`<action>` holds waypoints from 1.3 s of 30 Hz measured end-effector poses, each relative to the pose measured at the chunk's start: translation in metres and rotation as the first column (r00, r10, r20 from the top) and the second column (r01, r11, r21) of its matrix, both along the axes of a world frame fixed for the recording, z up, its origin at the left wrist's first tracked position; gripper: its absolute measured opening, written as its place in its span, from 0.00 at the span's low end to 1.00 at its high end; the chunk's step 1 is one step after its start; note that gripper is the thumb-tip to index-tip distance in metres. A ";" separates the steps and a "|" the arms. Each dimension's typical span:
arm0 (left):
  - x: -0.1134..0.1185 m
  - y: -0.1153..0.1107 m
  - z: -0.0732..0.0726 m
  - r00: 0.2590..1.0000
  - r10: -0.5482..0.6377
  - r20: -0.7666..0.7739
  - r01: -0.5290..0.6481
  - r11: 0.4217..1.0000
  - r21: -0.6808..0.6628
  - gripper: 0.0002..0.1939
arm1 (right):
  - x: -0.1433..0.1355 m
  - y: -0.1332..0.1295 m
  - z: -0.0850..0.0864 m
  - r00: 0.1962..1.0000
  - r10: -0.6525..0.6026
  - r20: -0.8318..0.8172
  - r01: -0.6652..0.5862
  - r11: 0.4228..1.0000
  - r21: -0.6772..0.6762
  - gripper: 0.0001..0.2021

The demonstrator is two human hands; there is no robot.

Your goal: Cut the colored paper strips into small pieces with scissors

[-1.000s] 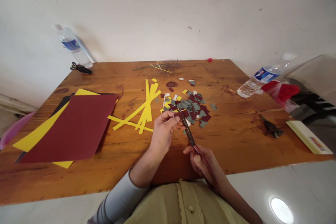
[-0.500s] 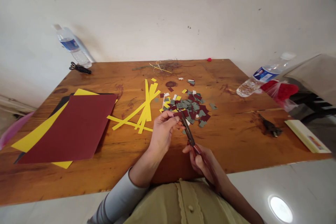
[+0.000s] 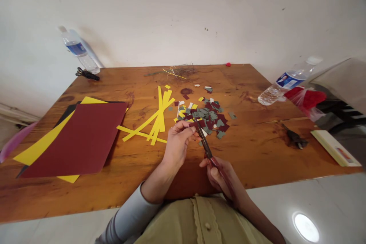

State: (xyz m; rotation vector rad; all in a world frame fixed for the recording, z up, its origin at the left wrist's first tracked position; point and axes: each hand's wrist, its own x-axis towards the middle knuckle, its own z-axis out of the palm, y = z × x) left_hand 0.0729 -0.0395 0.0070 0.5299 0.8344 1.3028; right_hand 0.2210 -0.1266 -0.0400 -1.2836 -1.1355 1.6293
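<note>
My left hand [image 3: 177, 143] pinches a small dark red paper strip [image 3: 193, 124] between thumb and fingers. Wrapped round the red handles of a pair of scissors [image 3: 206, 148] is my right hand [image 3: 221, 175]; the dark blades reach up to the strip, beside my left fingertips. Just beyond my hands lies a pile of small cut paper pieces [image 3: 213, 115], grey, dark red, yellow and white. Long yellow strips [image 3: 161, 112] lie crossed to the left of the pile.
Dark red sheets [image 3: 82, 137] overlap yellow and black ones at the left. Water bottles stand at the back left [image 3: 78, 50] and right [image 3: 288, 82]. A black plug [image 3: 296, 139] and a pale box [image 3: 334, 148] are at the right. Thin twigs [image 3: 183, 71] lie at the back.
</note>
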 end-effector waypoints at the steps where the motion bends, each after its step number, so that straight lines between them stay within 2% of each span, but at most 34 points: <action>1: 0.000 0.000 0.000 1.000 0.002 0.003 -0.002 1.000 -0.003 0.17 | 0.000 0.000 -0.001 1.000 -0.002 -0.004 0.002 1.000 -0.005 0.35; 8: 0.000 -0.001 0.002 1.000 -0.001 -0.003 0.001 1.000 -0.003 0.17 | 0.000 0.000 -0.005 0.999 -0.026 0.025 0.026 1.000 0.008 0.39; 15: -0.001 -0.001 0.001 1.000 -0.005 -0.012 0.005 1.000 0.004 0.17 | 0.001 -0.001 0.007 1.000 -0.012 0.022 0.013 1.000 -0.020 0.33; 24: 0.001 -0.001 -0.002 1.000 -0.013 0.006 0.013 1.000 -0.009 0.17 | 0.003 -0.001 -0.003 1.000 -0.013 0.023 0.013 1.000 0.008 0.33; 29: 0.001 0.000 -0.003 1.000 0.003 0.029 -0.003 1.000 -0.011 0.17 | 0.002 -0.002 -0.001 1.000 -0.021 -0.003 0.021 1.000 -0.003 0.31; 39: 0.001 -0.003 -0.001 1.000 0.005 -0.031 -0.004 1.000 0.027 0.15 | 0.001 0.000 0.005 1.000 0.022 -0.006 -0.022 0.999 0.034 0.38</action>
